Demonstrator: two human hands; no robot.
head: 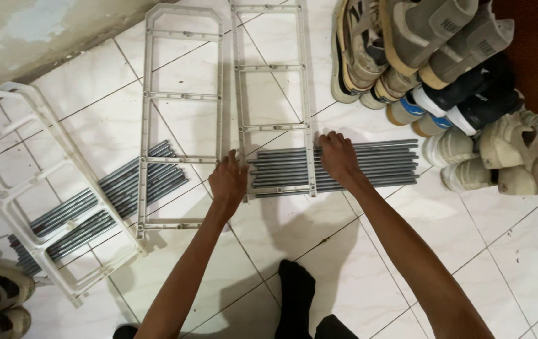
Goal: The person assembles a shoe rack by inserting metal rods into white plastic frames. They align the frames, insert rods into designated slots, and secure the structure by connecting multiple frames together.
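Seen from the head camera, my left hand [228, 181] and right hand [338, 156] rest on a grey plastic ladder-shaped rack frame [273, 94] lying flat on the white tiled floor [520, 251], fingers curled over its lower side rails where it crosses a bundle of grey metal tubes [369, 164]. A second frame [181, 119] lies just beside it over another tube bundle [118, 194], and a white frame [24, 188] lies further left. I see no container; shoes [445, 75] are heaped at upper right.
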